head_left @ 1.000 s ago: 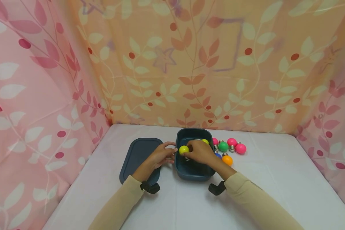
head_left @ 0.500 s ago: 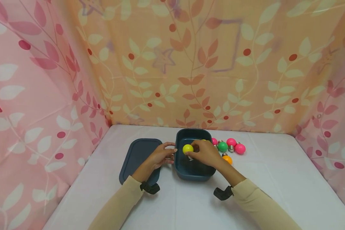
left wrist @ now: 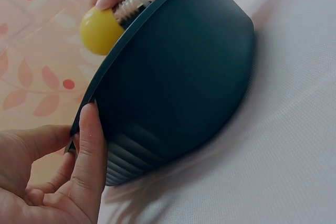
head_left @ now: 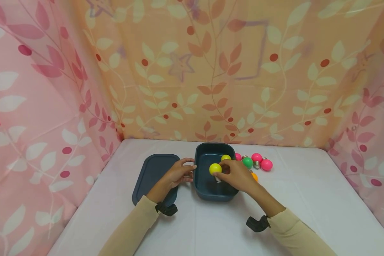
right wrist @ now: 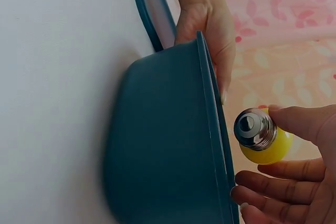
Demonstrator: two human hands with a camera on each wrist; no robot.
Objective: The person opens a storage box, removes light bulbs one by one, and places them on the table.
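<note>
My right hand pinches a yellow light bulb by its globe between thumb and fingers, over the dark blue box. The bulb's silver screw base faces the right wrist camera. My left hand is at the box's left rim, its thumb and fingers pinching the edge from both sides. A second yellow bulb shows at the box's back right, partly hidden by my right hand.
Right of the box lie pink bulbs, a green bulb and an orange bulb partly behind my right hand. The flat dark lid lies left, under my left forearm. A patterned curtain hangs behind the white table.
My right hand has moved to the right and slightly nearer with the yellow bulb in it, and the other yellow bulb shows again. My left hand has stayed at the rim.
</note>
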